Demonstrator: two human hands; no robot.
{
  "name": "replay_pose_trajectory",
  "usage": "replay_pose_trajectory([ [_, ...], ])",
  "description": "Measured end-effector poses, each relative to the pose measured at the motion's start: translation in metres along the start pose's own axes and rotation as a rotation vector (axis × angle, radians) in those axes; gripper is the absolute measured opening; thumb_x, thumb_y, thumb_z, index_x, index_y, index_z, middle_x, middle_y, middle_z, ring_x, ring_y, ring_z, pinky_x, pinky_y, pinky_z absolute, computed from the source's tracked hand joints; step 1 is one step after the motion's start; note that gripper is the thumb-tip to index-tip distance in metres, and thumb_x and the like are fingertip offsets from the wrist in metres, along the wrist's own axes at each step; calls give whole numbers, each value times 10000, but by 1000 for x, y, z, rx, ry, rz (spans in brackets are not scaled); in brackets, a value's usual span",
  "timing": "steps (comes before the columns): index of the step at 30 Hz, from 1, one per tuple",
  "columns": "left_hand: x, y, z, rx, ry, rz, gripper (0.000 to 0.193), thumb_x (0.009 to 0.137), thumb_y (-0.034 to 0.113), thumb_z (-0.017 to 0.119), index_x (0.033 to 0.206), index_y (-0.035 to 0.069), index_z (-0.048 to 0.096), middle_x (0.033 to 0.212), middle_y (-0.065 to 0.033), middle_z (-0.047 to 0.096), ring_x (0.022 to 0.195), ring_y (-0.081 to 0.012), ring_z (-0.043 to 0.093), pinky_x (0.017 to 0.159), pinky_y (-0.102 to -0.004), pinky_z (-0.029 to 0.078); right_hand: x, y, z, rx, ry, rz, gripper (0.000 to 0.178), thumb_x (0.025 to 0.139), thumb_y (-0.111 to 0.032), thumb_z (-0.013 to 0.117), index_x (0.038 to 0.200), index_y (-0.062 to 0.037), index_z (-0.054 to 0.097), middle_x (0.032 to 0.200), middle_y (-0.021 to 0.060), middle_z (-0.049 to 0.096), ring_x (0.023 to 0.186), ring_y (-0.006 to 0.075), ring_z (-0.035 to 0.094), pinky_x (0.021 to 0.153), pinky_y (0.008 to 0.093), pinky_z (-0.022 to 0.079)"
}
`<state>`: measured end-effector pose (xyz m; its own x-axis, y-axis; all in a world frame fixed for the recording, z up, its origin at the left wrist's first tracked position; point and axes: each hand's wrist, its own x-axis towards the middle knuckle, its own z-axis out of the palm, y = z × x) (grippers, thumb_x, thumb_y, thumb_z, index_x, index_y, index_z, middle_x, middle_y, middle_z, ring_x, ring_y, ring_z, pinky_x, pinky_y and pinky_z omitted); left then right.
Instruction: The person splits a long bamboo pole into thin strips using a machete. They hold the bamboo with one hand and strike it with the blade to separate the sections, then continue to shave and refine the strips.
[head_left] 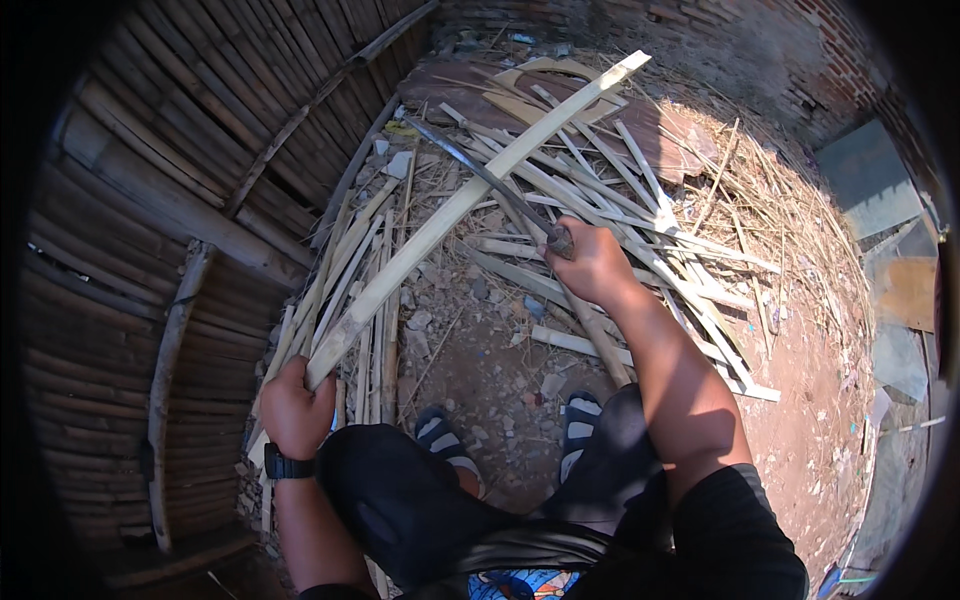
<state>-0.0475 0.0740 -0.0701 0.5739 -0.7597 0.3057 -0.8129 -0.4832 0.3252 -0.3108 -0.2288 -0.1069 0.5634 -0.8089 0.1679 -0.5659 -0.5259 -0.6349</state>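
A long pale bamboo strip [430, 232] runs slantwise from near left to far right, its near end in my left hand [297, 408]. The fingers of that hand are closed round it, and a dark watch sits on the wrist. My right hand [590, 258] grips the handle of a long, slightly curved machete [452, 147]. Its blade points to the far left and crosses the strip near the middle. From this view I cannot tell whether the edge is biting into the bamboo.
Split bamboo strips [650, 262] lie heaped on the ground ahead, with more strips [362, 285] along the left. Thin shavings [770, 190] spread at the right. A bamboo wall [150, 210] rises close on the left; a brick wall [700, 45] stands behind. My sandalled feet [445, 435] rest on stony dirt.
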Motion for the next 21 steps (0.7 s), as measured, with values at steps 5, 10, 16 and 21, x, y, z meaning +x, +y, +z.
replay_pose_trajectory([
  [5,11,27,19,-36,-21,31,287,801,287,725,789,23,611,672,-219,610,658,-424,619,570,-478,467,-23,-41,24,-200,-111,-433,297,837,-265,741,895,-23,580,729,197,634,744,393,645,669,452,494],
  [10,58,44,18,-121,-140,28,323,822,331,720,799,22,626,655,-208,606,641,-406,618,574,-468,469,5,5,1,12,98,-122,320,824,-300,759,908,-34,602,688,193,613,687,356,647,625,425,488],
  [16,56,55,68,-272,-239,-38,351,842,369,700,823,23,650,653,-189,623,635,-391,625,580,-457,474,-10,25,21,-115,86,-412,327,812,-283,762,976,-31,633,738,206,644,707,394,645,660,433,502],
  [21,57,47,80,-326,-207,77,348,851,366,677,871,19,674,695,-216,645,689,-402,649,627,-469,499,-8,-25,13,-281,-369,-261,340,785,-215,723,1073,-58,632,870,215,678,882,407,652,783,467,513],
])
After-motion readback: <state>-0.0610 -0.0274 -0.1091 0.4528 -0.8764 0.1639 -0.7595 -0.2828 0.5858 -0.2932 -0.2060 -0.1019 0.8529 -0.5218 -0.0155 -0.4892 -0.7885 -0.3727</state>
